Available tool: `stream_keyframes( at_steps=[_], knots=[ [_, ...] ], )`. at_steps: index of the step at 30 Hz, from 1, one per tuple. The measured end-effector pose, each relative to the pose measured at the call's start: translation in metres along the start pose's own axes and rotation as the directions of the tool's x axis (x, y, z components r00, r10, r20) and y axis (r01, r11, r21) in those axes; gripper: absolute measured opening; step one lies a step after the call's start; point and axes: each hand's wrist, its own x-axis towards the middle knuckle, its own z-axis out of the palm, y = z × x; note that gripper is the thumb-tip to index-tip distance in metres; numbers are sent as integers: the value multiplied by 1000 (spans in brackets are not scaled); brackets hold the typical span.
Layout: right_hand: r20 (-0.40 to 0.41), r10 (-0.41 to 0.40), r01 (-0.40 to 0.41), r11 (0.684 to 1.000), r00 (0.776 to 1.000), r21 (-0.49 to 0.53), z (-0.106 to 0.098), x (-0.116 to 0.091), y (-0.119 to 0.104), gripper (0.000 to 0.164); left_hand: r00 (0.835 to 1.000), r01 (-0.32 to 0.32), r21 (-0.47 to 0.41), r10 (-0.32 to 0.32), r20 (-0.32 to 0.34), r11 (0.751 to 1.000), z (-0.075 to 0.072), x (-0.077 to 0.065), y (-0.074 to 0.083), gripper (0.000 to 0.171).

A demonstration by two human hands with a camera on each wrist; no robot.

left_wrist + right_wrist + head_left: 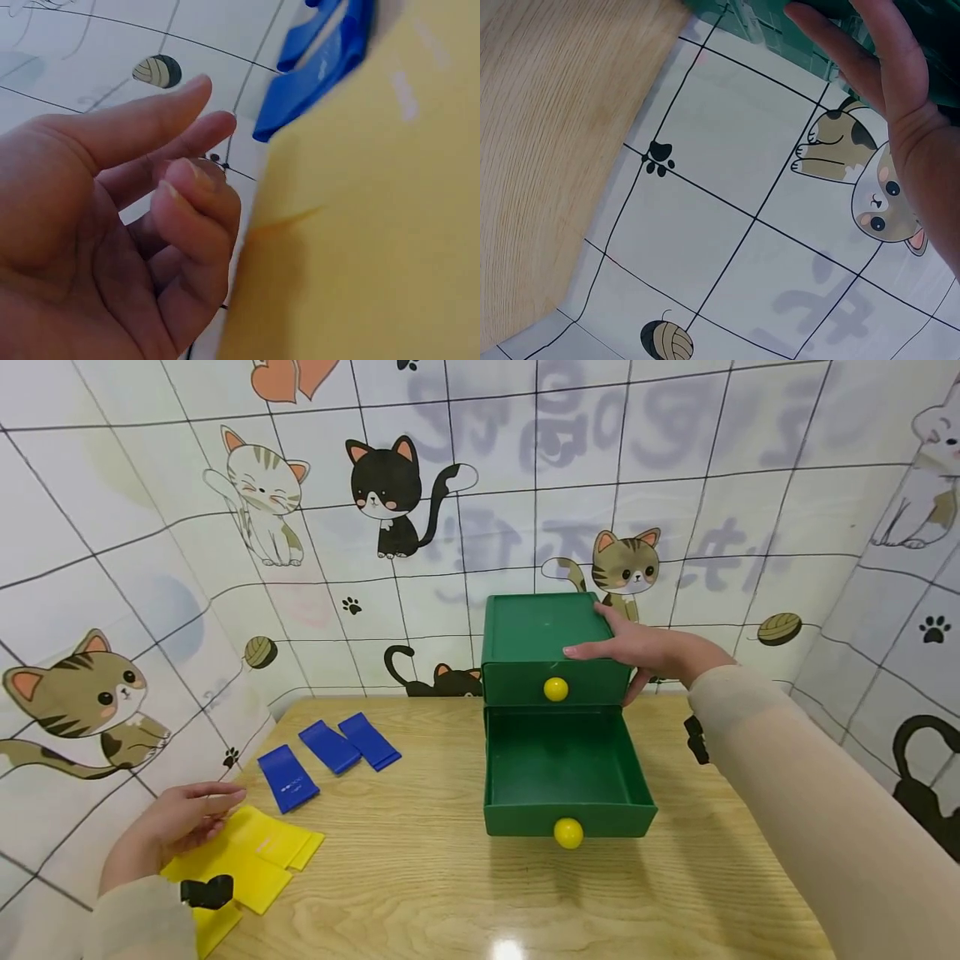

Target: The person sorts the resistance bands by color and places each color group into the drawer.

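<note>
A green two-drawer box (551, 627) with round yellow knobs stands on the wooden table. Its lower drawer (566, 820) is pulled out and has nothing in it; the upper drawer is closed. My right hand (637, 647) rests on the box's top right corner, fingers spread over the top and down the right side. In the right wrist view its fingers (900, 60) look straight against the green box. On the left, my left hand (180, 822) hovers by a group of flat yellow strips (232, 868), fingers loosely bent and holding nothing. The yellow sheet (360, 225) fills the left wrist view's right side.
Three flat blue strips, folded like bands, lie behind the yellow ones; the nearest blue strip (288, 778) has small white print. A wall covering (510, 560) with cat drawings and a black grid rises behind the table (405, 860) and at both sides.
</note>
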Motion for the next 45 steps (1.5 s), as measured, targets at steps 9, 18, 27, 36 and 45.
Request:
stream_keyframes(
  at_steps=[9,18,27,36,45],
  knots=[
    [-1,-1,1,1000,1000,-8,-1,3,3,126,996,88,-36,-87,8,996,7,1,-15,61],
    [7,-15,15,1000,1000,11,1,3,3,122,995,95,12,-95,-9,995,8,0,-14,58],
    [-6,-3,3,1000,1000,-9,3,1,1,127,999,45,77,-43,-29,996,4,-1,-11,52],
    [-9,-1,1,1000,1000,-6,2,-1,1,127,999,-25,122,29,-30,992,7,-5,2,55],
    [0,-10,10,1000,1000,-5,0,-4,1,125,998,-42,142,47,-31,989,15,-4,7,48]
  ],
)
